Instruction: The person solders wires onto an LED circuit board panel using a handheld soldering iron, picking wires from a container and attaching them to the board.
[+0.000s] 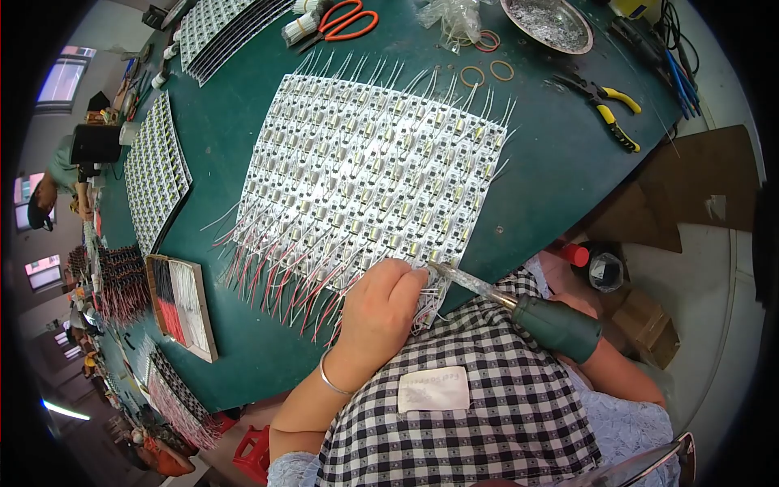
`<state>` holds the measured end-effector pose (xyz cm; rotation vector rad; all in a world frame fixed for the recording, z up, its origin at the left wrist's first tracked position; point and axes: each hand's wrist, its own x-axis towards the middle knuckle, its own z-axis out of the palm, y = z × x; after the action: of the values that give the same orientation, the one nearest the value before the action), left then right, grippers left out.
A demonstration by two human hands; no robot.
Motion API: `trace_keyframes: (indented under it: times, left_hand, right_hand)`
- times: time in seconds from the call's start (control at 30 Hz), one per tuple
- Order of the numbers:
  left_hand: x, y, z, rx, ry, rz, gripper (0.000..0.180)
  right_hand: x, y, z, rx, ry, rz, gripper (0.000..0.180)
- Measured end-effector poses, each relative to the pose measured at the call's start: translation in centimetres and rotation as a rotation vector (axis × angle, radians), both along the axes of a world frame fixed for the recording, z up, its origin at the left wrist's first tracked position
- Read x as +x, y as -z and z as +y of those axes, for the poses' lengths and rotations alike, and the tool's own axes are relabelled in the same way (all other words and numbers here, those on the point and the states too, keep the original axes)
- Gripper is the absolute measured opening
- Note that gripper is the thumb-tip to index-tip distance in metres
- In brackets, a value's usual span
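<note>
The left hand (381, 304) rests knuckles-up on the near edge of a big panel of small white circuit modules (365, 174) that lies flat on the green desk (552, 170), its fingers curled down onto the modules and the thin red and white wires (276, 276) that fan off the panel's near side; it seems to be pinching a wire in place, though the fingertips are hidden under the hand. The right hand (580, 312) is mostly covered by the dark green handle of a soldering iron (519, 304), which it grips closed, with the metal tip reaching to the panel's near edge just beside the left fingers. To do this joint well, I judge the wire end should be held flat and still against its pad, the tip laid so that it touches pad and wire together, and the iron lifted only once the solder has flowed (a wire that moves while cooling would likely give a dull, weak joint). The left fingers sit very near the hot tip, so holding the wire a little back from the joint looks wise. Orange-handled scissors (345, 20), yellow-handled pliers (604, 109) and a round metal dish (548, 24) lie at the far side of the desk, well apart from the work.
</note>
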<state>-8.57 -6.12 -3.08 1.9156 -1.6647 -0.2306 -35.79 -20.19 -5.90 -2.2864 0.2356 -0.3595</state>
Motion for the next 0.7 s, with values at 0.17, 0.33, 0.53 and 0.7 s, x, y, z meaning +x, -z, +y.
trace_keyframes:
  times: [0.17, 0.33, 0.53, 0.7]
  left_hand:
    - [0.0, 0.0, 0.1, 0.011, -0.002, -0.004, 0.021]
    - [0.0, -0.1, 0.1, 0.021, -0.006, 0.003, 0.021]
    - [-0.2, -0.9, -0.1, 0.051, -0.08, 0.01, 0.021]
    - [-0.7, -2.8, -0.5, 0.054, -0.139, -0.063, 0.022]
  right_hand:
    - [1.2, -1.8, -0.1, 0.085, 0.106, -0.049, 0.039]
    - [1.4, -3.0, -0.4, 0.389, 0.175, 0.05, 0.029]
    - [0.1, -1.7, 0.5, 0.328, 0.249, 0.035, 0.028]
    - [-0.6, -1.8, 0.1, 0.307, 0.213, 0.078, 0.027]
